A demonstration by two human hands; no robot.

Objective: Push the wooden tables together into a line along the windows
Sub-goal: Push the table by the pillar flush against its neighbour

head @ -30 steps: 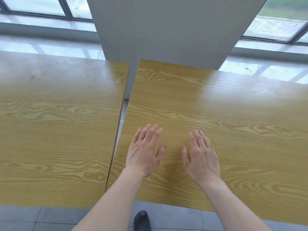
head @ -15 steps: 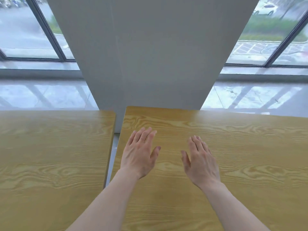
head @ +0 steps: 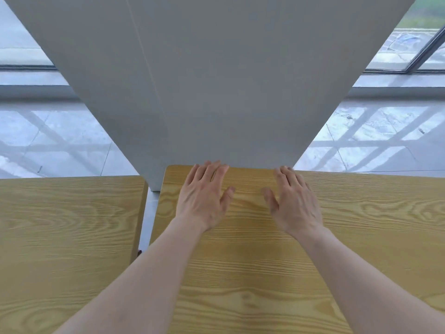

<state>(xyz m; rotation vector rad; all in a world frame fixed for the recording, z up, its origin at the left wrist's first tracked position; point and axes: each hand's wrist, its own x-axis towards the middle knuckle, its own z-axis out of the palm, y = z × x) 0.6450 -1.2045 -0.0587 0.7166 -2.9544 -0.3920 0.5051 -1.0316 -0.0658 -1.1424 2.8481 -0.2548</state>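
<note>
Left hand (head: 204, 198) and right hand (head: 295, 201) flat on right table (head: 361, 237), fingers (head: 212, 172) extended, gripping nothing; likely heavy, rigid, slick top; far edge offers better hold.

right wooden table (head: 361, 237) under two flat hands, left wooden table (head: 67, 237) bare, grey tiled floor (head: 72, 145)

Wide grey-white pillar (head: 216, 80) dead centre, thin vertical seam running down its left half. Windows either side: left window (head: 21, 44) with a dark lower frame, right window (head: 414, 44) with a dark angled mullion, greenery outside. Grey sill ledge (head: 36, 92) below the glass. Glossy pale floor tiles (head: 60, 145) reflect the window frames. Daylight only, soft.
</note>
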